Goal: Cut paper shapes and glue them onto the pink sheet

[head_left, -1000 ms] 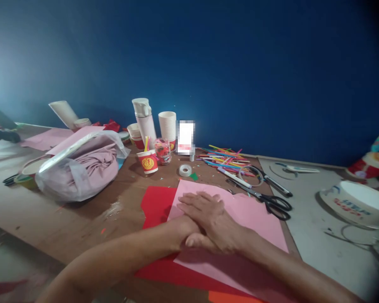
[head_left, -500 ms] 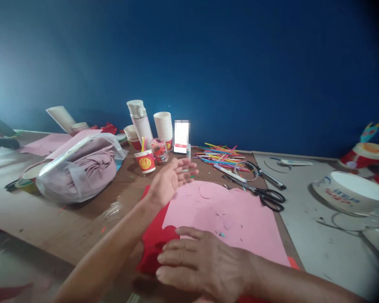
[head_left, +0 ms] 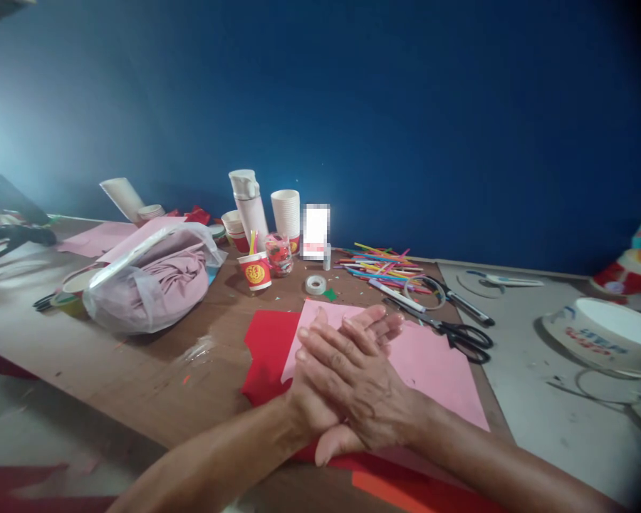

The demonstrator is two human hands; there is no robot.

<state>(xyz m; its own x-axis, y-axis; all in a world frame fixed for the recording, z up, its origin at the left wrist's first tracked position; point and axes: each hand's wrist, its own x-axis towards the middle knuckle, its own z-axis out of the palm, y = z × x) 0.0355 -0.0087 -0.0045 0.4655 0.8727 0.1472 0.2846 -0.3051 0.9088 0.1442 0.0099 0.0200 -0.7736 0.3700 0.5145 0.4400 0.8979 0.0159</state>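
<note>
My right hand (head_left: 352,385) lies flat on top of my left hand (head_left: 374,324), palm against palm, fingers stretched out on both. They rest just above a pink paper sheet (head_left: 438,363), which overlaps a red sheet (head_left: 267,345) on the brown table. Only the left hand's fingertips and thumb edge show from under the right hand. Whether anything lies between the palms is hidden. Black scissors (head_left: 462,336) lie to the right of the hands, and a roll of clear tape (head_left: 315,285) sits beyond them.
A plastic bag of pink cloth (head_left: 149,281) fills the left. At the back stand a red cup (head_left: 258,271), a white bottle (head_left: 248,203), stacked paper cups (head_left: 285,214) and coloured sticks (head_left: 379,269). A white bowl (head_left: 609,335) sits at the right.
My left hand, stretched out toward the red cup half a second ago, has come back. My right hand has lifted off the paper's near edge and now lies over the left one.
</note>
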